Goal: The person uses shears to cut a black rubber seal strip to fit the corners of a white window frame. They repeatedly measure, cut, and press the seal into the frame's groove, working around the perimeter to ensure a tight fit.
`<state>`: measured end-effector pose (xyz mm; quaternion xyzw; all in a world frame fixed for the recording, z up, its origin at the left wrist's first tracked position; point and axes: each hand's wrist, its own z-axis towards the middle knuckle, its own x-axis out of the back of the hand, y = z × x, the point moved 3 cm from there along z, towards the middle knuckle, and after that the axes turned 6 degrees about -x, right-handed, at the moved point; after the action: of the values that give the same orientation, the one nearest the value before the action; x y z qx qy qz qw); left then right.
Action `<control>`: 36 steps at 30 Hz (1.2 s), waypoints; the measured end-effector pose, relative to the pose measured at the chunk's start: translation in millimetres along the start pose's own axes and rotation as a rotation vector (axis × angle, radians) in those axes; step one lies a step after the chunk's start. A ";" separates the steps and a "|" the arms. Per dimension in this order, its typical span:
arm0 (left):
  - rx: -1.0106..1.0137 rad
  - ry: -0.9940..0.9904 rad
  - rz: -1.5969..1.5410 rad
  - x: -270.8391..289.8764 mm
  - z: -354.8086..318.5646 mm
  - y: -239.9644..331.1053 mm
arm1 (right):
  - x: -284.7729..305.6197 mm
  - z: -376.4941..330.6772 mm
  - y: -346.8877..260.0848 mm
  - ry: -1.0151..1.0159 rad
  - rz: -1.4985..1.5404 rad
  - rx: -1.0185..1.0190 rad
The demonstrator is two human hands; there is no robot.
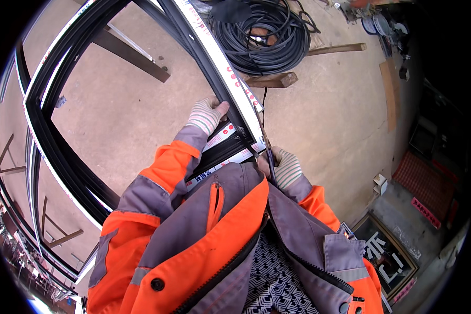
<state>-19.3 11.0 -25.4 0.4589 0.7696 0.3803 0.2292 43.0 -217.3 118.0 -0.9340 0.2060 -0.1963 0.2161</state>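
A large black-and-white window frame, partly covered with printed protective film, stands in front of me with its near corner at my waist. My left hand, in a striped knit glove with bare fingertips, is closed on the inner black edge just above that corner. Right of the corner, my right hand, gloved the same way, is closed round a slim tool with a dark handle and a narrow metal end pointing up along the frame. Its exact kind is unclear. A thin black strip hangs beside the frame's outer edge.
A thick coil of black rubber strip lies on the floor beyond the frame, near wooden blocks. More frames stand at the left. Behind my right arm are a framed sign and a red crate.
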 end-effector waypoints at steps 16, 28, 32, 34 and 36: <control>0.000 -0.025 0.103 -3.3 -4.5 -13.9 | -2.8 4.5 -0.2 0.024 0.023 -0.016; -0.079 -0.057 0.196 -11.9 -15.3 -10.9 | -6.2 10.8 10.9 0.078 -0.049 0.033; -0.087 -0.080 0.216 -11.6 -21.3 4.6 | -8.9 15.3 16.5 0.069 0.017 0.046; -0.082 -0.103 0.214 -7.0 -20.1 10.7 | -9.7 11.6 9.4 0.075 0.063 0.024; -0.025 -0.113 0.202 -11.4 -18.8 -0.7 | -10.6 11.3 5.6 0.084 0.052 0.027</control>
<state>-27.5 -6.3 -14.5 0.5518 0.7005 0.3845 0.2385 37.6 -213.3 103.0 -0.9163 0.2366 -0.2324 0.2246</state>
